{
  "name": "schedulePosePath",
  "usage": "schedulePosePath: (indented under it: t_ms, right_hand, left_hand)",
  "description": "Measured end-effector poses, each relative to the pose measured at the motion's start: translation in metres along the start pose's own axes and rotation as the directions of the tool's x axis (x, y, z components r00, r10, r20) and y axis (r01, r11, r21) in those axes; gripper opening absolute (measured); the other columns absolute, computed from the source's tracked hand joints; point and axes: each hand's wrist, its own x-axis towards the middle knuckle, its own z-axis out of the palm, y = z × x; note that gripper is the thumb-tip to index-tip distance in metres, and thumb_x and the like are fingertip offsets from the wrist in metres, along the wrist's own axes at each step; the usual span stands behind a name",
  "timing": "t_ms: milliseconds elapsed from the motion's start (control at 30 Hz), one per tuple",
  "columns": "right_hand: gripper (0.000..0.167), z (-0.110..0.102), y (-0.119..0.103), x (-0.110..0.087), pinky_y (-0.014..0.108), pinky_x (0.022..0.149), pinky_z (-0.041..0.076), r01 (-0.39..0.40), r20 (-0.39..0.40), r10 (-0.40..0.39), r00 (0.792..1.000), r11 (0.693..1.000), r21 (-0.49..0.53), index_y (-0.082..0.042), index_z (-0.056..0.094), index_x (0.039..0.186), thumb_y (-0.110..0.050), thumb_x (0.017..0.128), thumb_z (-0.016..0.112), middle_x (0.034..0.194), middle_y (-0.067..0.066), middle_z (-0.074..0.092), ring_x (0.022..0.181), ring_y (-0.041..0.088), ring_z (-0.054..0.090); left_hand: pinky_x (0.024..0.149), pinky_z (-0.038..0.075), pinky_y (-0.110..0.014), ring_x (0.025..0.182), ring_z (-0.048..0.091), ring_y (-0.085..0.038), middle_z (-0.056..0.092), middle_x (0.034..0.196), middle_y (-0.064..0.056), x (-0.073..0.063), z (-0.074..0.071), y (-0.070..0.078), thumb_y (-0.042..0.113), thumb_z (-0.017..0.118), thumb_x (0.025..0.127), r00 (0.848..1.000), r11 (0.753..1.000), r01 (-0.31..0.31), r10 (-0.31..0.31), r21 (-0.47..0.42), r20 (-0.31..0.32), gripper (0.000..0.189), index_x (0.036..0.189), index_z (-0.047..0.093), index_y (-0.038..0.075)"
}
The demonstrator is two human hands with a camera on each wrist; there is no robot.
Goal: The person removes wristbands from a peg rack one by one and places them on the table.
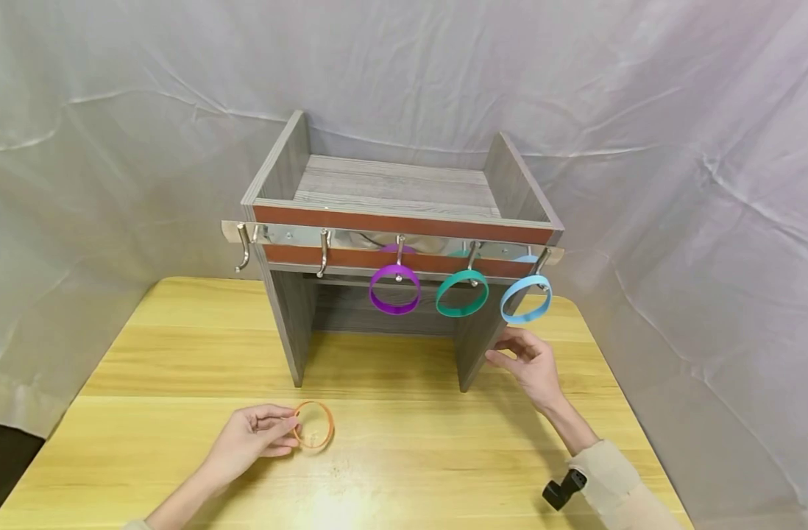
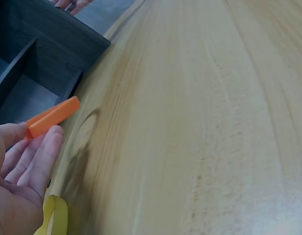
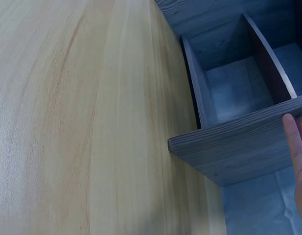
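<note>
My left hand [image 1: 248,438] pinches an orange ring [image 1: 332,427] between thumb and fingertips, low over the table in front of the shelf. In the left wrist view the orange ring [image 2: 53,116] appears edge-on, its shadow on the wood. My right hand [image 1: 528,362] is at the shelf's right side panel [image 1: 483,346], thumb tip at the front edge and the other fingers outside it. The right wrist view shows the thumb [image 3: 293,139] laid straight against that panel. Purple [image 1: 374,294], teal [image 1: 440,298] and light blue [image 1: 525,317] rings hang from the hook rail.
The grey wooden shelf [image 1: 291,316] stands at the back of the table [image 1: 404,471]. Its two leftmost hooks [image 1: 245,250] carry no rings. A yellow band [image 2: 55,215] shows beside the left palm. Pale cloth [image 1: 404,66] surrounds the table, and a black device [image 1: 564,489] sits at the right cuff.
</note>
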Motion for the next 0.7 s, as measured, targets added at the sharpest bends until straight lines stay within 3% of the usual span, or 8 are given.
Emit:
schedulePosePath:
  t_ms: [300, 700]
  right_hand:
    - [0.034, 0.0007, -0.0017, 0.0007, 0.022, 0.075, 0.069, -0.01, -0.011, 0.009, 1.0, 0.999, -0.04, 0.0, 0.072, 0.114, 0.019, 0.085, 0.075, 0.106, -0.009, 0.078, 0.096, 0.007, 0.073]
    - [0.032, -0.0005, 0.0013, 0.0, 0.021, 0.074, 0.068, 0.053, 0.013, -0.053, 0.999, 0.998, -0.041, 0.008, 0.07, 0.115, 0.022, 0.086, 0.072, 0.107, -0.008, 0.077, 0.096, 0.007, 0.073]
  left_hand:
    - [0.084, 0.07, -0.031, 0.09, 0.081, -0.015, 0.079, 0.11, -0.022, 0.0019, 0.0029, -0.0059, 0.016, 0.068, 0.104, 0.999, 0.999, 0.041, -0.041, -0.011, 0.002, 0.05, 0.135, 0.054, -0.02]
    - [0.08, 0.07, -0.033, 0.087, 0.079, -0.015, 0.079, 0.107, -0.017, 0.0007, 0.0067, -0.0076, 0.017, 0.066, 0.105, 0.995, 0.995, 0.098, -0.098, -0.005, 0.007, 0.048, 0.135, 0.055, -0.02]
